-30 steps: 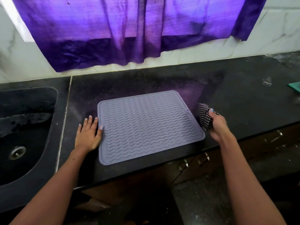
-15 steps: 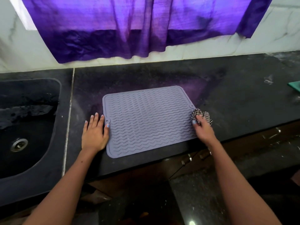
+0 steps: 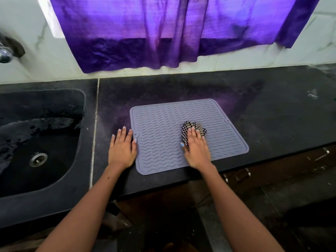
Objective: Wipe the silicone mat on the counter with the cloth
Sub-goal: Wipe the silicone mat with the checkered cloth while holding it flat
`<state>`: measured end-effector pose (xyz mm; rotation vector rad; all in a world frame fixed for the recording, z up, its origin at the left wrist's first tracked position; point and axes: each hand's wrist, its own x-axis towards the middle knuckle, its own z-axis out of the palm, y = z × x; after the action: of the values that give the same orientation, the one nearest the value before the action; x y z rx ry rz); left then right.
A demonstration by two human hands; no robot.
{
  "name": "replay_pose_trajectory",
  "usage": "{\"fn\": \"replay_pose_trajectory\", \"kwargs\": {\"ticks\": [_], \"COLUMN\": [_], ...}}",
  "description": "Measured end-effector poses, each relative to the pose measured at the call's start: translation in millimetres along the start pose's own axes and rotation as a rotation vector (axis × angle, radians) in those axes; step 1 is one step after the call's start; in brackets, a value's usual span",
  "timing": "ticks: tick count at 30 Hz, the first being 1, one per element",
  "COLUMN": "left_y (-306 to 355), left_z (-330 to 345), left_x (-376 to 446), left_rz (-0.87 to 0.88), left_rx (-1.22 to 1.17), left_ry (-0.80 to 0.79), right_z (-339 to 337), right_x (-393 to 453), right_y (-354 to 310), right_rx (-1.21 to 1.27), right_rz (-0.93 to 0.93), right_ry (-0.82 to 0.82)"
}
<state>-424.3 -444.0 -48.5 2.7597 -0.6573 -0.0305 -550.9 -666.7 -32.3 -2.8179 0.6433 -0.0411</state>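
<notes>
The grey silicone mat (image 3: 174, 139) lies flat on the dark surface (image 3: 272, 115), near its front edge and just right of the sink (image 3: 36, 142). The right hand (image 3: 197, 151) rests on the checked cloth (image 3: 193, 129) in the right half of the mat, fingers laid fairly straight over the bunched fabric and pressing it down rather than curling round it; the thumb touches the cloth's left edge. The left hand (image 3: 122, 149) lies flat and open on the surface, its thumb just touching the mat's left border as a brace.

The wipe looks barely begun, with most of the ribbed face likely still to cover. The main risk is the mat sliding or buckling: a hard stroke toward the left could push it under the bracing thumb, and a stroke toward the body could carry its near edge over the front of the surface. With a loose grip, the crumpled cloth could slip from under the palm and leave bare fingers rubbing the ridges. The wavy ribs may also snag the fabric and hold dirt in the grooves if strokes run only one way
</notes>
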Motion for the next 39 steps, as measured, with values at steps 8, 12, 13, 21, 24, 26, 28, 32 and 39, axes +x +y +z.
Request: {"fn": "replay_pose_trajectory", "kwargs": {"ticks": [8, 12, 13, 21, 24, 26, 28, 32, 39], "left_y": [4, 6, 5, 1, 2, 1, 1, -2, 1], "left_z": [-1, -3, -3, 0, 1, 1, 0, -1, -3], "left_x": [-1, -2, -2, -1, -1, -1, -1, -1, 0], "left_rz": [-0.008, -0.016, -0.012, -0.001, -0.007, -0.011, -0.007, -0.003, -0.011], "left_rx": [0.002, 0.009, 0.004, -0.032, -0.015, -0.013, -0.02, -0.02, 0.001], "left_ry": [0.013, -0.006, -0.004, 0.014, 0.008, 0.006, 0.0, -0.013, -0.03], "right_z": [-28, -71, -74, 8, 6, 6, 0, -37, -4], "right_x": [28, 42, 39, -9, 1, 5, 11, 25, 8], "right_y": [2, -8, -15, -55, -54, -53, -55, -74, -101], "right_rx": [0.355, 1.117, 1.053, 0.049, 0.003, -0.025, 0.062, 1.105, 0.286], "right_rz": [0.071, 0.393, 0.361, -0.129, -0.127, -0.149, -0.125, 0.292, -0.176], "right_ry": [-0.221, -0.026, 0.039, -0.044, -0.098, -0.132, -0.178, -0.096, -0.067]}}
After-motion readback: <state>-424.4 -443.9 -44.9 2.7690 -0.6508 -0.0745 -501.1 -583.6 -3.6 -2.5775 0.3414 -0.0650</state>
